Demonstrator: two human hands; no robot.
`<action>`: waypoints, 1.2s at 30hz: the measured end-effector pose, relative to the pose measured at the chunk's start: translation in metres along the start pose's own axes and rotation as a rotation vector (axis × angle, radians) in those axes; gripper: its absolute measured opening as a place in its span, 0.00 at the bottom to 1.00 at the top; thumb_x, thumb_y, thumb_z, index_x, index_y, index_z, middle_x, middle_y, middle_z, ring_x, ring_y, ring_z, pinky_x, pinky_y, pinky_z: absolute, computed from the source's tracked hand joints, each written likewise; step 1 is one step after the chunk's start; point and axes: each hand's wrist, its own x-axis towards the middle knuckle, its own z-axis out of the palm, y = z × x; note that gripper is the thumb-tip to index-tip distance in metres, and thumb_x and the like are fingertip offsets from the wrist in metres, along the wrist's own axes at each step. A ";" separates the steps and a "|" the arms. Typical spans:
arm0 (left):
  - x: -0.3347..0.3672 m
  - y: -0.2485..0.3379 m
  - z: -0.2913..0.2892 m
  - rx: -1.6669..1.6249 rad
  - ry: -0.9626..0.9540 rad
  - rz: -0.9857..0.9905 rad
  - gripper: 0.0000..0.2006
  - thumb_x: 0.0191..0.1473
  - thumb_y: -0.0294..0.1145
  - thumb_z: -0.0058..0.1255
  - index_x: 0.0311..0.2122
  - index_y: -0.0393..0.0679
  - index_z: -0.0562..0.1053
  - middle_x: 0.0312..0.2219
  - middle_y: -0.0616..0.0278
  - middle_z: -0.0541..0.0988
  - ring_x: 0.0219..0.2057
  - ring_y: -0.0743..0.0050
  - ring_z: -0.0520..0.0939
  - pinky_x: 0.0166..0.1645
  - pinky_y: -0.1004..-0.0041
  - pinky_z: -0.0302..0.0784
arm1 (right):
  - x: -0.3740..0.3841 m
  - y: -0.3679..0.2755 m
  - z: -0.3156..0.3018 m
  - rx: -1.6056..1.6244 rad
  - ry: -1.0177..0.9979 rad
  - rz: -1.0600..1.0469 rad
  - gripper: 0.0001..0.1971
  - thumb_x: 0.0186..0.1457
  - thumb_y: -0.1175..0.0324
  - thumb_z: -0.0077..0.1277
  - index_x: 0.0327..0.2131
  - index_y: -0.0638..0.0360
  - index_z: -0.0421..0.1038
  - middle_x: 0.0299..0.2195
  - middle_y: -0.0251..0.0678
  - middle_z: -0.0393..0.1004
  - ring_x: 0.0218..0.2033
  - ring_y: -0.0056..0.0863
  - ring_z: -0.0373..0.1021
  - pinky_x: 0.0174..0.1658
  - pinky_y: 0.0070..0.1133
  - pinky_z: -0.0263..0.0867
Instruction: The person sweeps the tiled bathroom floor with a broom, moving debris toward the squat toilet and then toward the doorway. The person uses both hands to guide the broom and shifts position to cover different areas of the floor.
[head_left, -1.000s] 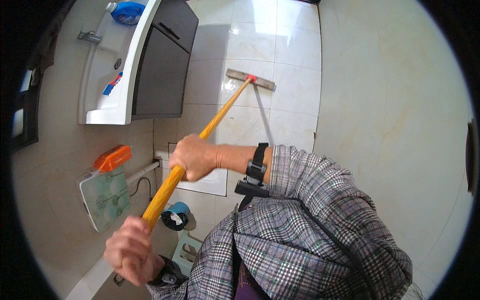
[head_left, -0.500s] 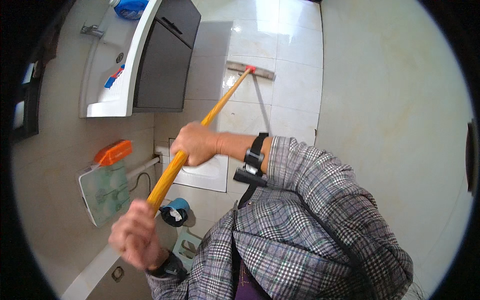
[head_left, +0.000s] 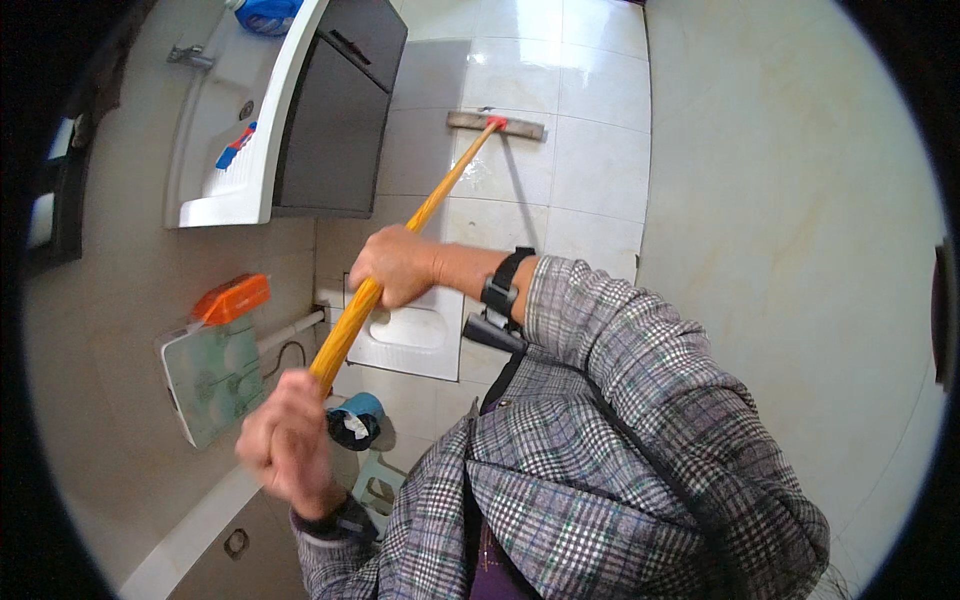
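Note:
A floor squeegee [head_left: 520, 129] with a long yellow wooden handle and a red joint lies with its wide greyish head flat on the wet tiles. My left hand [head_left: 288, 435], slightly blurred, is closed around the upper end of the handle. Farther down the shaft, my right hand [head_left: 396, 265] grips it with the fingers wrapped round. The handle slants from the lower left up to the head at the top centre. Both forearms wear dark wrist straps below plaid sleeves.
At the left are a white sink [head_left: 185, 150] and dark cabinet [head_left: 330, 130]. A squat toilet pan [head_left: 440, 355] lies in the floor beneath my right arm. Near my left hand are a blue bin [head_left: 362, 405], a pale stool [head_left: 385, 470] and a green-white box [head_left: 210, 380]. A wall [head_left: 780, 200] runs along the right.
The squeegee head has slid a little farther away over the tiles. Both hands have moved forward with the handle, keeping their grip. The view has shifted slightly.

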 end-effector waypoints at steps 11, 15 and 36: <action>-0.006 0.012 -0.026 0.005 0.069 0.083 0.21 0.62 0.41 0.44 0.16 0.49 0.59 0.10 0.71 0.60 0.12 0.77 0.59 0.25 0.69 0.63 | 0.021 -0.025 0.008 0.099 0.093 -0.093 0.09 0.42 0.58 0.64 0.29 0.44 0.81 0.24 0.33 0.80 0.27 0.35 0.78 0.31 0.32 0.73; -0.003 0.005 -0.021 -0.003 0.003 0.015 0.21 0.63 0.42 0.42 0.17 0.51 0.58 0.13 0.73 0.60 0.15 0.78 0.59 0.29 0.66 0.62 | 0.023 -0.022 0.006 0.078 -0.028 0.012 0.08 0.41 0.59 0.63 0.28 0.44 0.81 0.25 0.33 0.80 0.29 0.34 0.78 0.32 0.33 0.73; -0.001 -0.039 0.014 -0.351 -0.142 -0.020 0.19 0.61 0.38 0.43 0.17 0.50 0.58 0.14 0.69 0.61 0.18 0.74 0.61 0.36 0.63 0.67 | -0.068 0.005 0.021 -0.136 0.179 0.288 0.09 0.46 0.57 0.61 0.22 0.46 0.74 0.22 0.30 0.78 0.24 0.31 0.76 0.28 0.30 0.71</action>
